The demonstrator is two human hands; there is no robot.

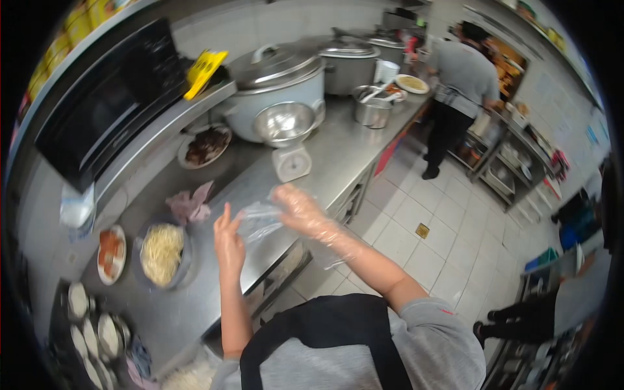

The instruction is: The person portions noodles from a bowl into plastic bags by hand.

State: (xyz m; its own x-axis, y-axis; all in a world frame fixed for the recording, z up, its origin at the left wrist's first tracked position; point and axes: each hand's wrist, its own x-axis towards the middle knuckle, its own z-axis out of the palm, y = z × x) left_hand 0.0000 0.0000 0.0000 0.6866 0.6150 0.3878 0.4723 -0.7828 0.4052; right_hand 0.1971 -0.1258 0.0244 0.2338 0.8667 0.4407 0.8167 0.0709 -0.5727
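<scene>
My right hand [298,209] wears a loose clear plastic glove that reaches past the wrist. Its fingers are closed on a second piece of thin clear plastic, which looks like a disposable glove [260,221]. The plastic stretches toward my left hand [229,244], which appears bare, with its fingers apart and raised beside it. Both hands are above the front edge of the steel counter [240,195]. Near my left hand stands a bowl of pale noodles or shreds [162,255], with a crumpled pink cloth [190,203] behind it. A white kitchen scale [292,162] carries a metal bowl [284,123].
Large cookers [276,65] line the wall. An oval dish of orange-red food [112,255] and a plate of dark food [207,147] stand on the left. A pot with utensils [374,112] is farther along. One person [463,78] works beyond; another [572,299] stands right.
</scene>
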